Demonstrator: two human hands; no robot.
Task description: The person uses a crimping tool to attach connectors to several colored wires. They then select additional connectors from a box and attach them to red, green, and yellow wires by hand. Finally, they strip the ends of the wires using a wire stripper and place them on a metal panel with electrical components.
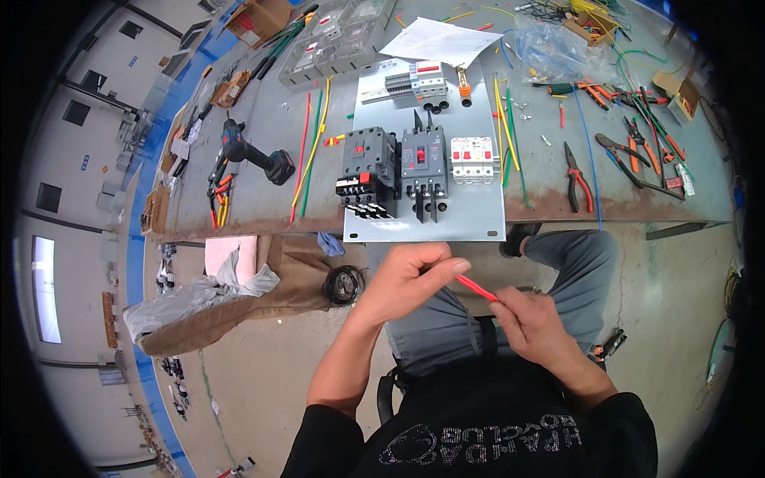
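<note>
A short red piece of wire or sleeving (pixel 477 288) spans my two hands above my lap. My left hand (pixel 421 276) is closed on its upper end, and my right hand (pixel 527 322) grips its lower end between thumb and fingers. Beyond them a metal mounting plate (pixel 469 222) lies on the bench, reaching past its front edge. On the plate are a contactor (pixel 364 152) with a black relay part at its front, a molded-case circuit breaker (pixel 423 156), a row of small white circuit breakers (pixel 472 156), and a terminal block (pixel 398 85) beside another white breaker (pixel 430 77).
Left of the plate lie a cordless drill (pixel 251 149) and red, yellow and green wires (pixel 308 155). To its right are long-nose pliers (pixel 577 182), cutters (pixel 624 152) and a blue wire (pixel 588 143). Papers (pixel 439 40) and a plastic bag (pixel 562 54) lie farther back.
</note>
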